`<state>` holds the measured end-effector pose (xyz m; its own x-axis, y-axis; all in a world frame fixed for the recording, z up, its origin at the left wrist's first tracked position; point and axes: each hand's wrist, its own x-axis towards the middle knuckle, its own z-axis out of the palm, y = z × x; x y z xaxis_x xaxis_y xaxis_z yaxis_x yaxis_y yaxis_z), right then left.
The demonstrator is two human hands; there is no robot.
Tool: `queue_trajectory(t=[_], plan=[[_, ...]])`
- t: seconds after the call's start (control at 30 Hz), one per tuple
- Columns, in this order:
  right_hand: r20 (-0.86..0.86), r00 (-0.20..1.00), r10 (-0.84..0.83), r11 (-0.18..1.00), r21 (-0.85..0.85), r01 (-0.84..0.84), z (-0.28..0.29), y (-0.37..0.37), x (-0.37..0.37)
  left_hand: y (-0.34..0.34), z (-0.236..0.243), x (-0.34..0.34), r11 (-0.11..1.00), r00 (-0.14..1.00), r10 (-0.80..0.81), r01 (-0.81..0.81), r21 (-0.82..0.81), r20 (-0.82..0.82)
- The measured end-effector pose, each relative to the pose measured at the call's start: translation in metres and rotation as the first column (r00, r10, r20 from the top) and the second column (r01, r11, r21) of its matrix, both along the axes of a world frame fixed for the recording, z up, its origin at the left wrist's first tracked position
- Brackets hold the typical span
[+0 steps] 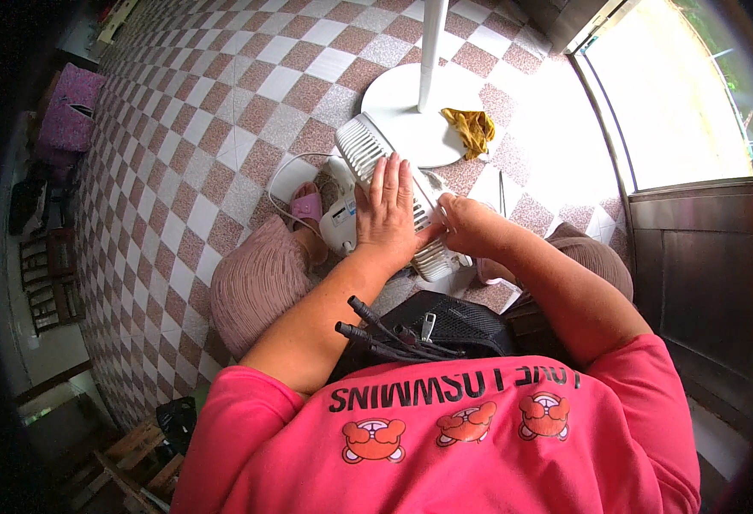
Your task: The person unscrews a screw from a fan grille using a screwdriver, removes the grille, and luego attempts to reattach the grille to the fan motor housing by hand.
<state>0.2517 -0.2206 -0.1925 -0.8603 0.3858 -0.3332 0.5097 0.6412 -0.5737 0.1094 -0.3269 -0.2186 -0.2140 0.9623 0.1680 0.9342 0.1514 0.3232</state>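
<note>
A white slatted housing (361,147), which looks like the guard of an electric fan, lies slantwise between my knees. Flat on its slats rests my left hand (387,206), fingers stretched out and thumb spread to the right. Curled at the housing's right edge, my right hand (469,224) has its fingers closed there; the fingertips are partly hidden. A white rounded body (337,224) with a small label shows under the left side of the housing. Just beyond stands a white pole (430,60) on a round white base (394,90).
A crumpled yellow-brown cloth (471,130) lies on the base. A pale cable (275,193) loops near my left foot in a pink sandal (306,206). A black mesh bag (458,321) sits at my waist. Dark door panels (702,283) stand at the right beside a bright opening.
</note>
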Motion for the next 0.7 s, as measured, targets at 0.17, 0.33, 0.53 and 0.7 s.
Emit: queue_trajectory(t=[0.17, 0.33, 0.53, 0.7], plan=[[0.141, 0.99, 0.026, 1.0, 0.008, -0.028, 0.015, 0.001, -0.009, 0.0, 0.001, 0.0, 1.0, 1.0, 0.009, -0.009, 0.002, -0.007], [0.098, 0.995, 0.0, 0.999, -0.049, 0.004, 0.015, 0.004, -0.004, -0.001, 0.0, 0.002, 0.999, 1.0, 0.012, -0.013, 0.038, 0.002], [-0.007, 1.0, 0.03, 0.998, 0.06, -0.029, -0.006, 0.009, 0.002, 0.0, 0.002, 0.004, 1.0, 0.999, 0.03, -0.03, 0.005, -0.035], [0.034, 0.999, -0.005, 0.999, 0.042, 0.004, -0.002, 0.009, 0.002, 0.001, 0.022, 0.0, 0.995, 0.999, 0.045, -0.046, -0.083, -0.01]])
